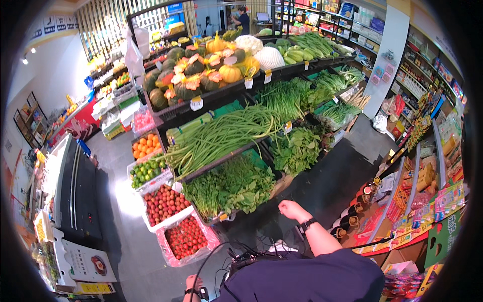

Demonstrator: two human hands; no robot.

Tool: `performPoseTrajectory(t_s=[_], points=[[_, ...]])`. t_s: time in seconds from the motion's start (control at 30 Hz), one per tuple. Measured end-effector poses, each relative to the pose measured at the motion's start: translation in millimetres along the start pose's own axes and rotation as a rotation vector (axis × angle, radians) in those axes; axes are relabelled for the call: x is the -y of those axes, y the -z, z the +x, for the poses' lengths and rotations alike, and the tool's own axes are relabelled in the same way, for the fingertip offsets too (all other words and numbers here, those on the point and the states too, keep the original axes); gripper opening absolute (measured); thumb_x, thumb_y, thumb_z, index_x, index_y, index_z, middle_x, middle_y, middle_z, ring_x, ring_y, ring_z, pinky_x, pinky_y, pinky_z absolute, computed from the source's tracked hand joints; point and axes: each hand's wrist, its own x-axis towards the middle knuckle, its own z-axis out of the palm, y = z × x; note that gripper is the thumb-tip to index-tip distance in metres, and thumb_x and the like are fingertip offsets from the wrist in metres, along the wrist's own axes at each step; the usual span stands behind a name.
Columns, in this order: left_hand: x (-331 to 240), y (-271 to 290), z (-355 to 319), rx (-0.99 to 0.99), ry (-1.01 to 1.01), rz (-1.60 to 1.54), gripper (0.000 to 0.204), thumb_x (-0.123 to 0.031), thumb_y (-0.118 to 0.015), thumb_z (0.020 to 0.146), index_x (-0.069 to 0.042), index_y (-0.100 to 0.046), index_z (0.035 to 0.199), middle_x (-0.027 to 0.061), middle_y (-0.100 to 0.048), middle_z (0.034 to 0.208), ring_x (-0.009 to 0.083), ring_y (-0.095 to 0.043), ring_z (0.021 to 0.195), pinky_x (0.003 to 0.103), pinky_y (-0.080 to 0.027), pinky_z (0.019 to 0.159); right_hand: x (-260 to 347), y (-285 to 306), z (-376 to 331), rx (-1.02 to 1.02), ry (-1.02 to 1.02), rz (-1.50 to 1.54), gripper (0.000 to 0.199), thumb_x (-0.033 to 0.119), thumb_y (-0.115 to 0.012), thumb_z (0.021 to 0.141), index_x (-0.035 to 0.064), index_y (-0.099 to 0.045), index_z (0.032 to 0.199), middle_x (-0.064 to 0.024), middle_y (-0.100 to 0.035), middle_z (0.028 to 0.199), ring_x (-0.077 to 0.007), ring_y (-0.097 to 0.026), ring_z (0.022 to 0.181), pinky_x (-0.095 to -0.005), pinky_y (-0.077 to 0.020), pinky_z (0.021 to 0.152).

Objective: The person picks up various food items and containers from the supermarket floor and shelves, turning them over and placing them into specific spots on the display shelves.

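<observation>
My right hand [293, 210] hangs over the dark floor in front of the vegetable rack, its fingers curled in and nothing visible in them. A dark band circles that wrist. Nearest to it are bunches of leafy greens [297, 148] on the rack's lower shelf, with a gap between. My left hand [191, 282] is low by my side, near a box of small red tomatoes [186, 236]; its fingers are too small and partly hidden to read. Long green beans [226, 132] lie across the middle shelf, above more leafy herbs [231, 183].
Pumpkins [230, 74] fill the rack's top. Boxes of dark red fruit [166, 205], limes [146, 171] and oranges [146, 145] stand along its left side. Packaged goods [427, 173] and bottles [354, 209] line the right. A black chest counter [75, 186] stands left; a person [243, 20] is far back.
</observation>
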Motion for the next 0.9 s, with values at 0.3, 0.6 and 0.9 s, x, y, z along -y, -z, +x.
performPoseTrajectory(t_s=[0.3,0.6,0.9], points=[[-7,-159,-8,0.14,-0.192,0.608,0.025,-0.025,-0.055,0.088,-0.002,-0.062,0.084,0.005,-0.061,0.066,0.0152,-0.057,0.057,0.029,-0.046,0.052,-53,50,7,0.097,-0.044,-0.027,0.028,0.024,-0.064,0.083,0.0045,-0.066,0.102,-0.0132,-0.07,0.091,-0.0265,-0.067,0.084,-0.0351,-0.053,0.076],[42,-252,21,0.045,-0.475,1.022,0.027,-0.026,-0.051,0.091,-0.003,-0.064,0.092,0.0157,-0.066,0.079,0.0327,-0.063,0.066,0.044,-0.052,0.063,-149,138,45,0.142,0.002,-0.287,0.029,0.03,-0.066,0.08,0.0075,-0.068,0.099,-0.0127,-0.07,0.093,-0.0289,-0.066,0.088,-0.0369,-0.0524,0.078],[7,-349,-62,0.058,-0.528,1.102,0.037,-0.035,-0.055,0.088,-0.002,-0.065,0.102,0.024,-0.065,0.094,0.0421,-0.061,0.089,0.048,-0.048,0.08,-190,160,44,0.221,0.038,-0.255,0.026,0.031,-0.068,0.078,0.0088,-0.07,0.091,-0.0133,-0.07,0.088,-0.0304,-0.066,0.083,-0.0385,-0.0523,0.075]])
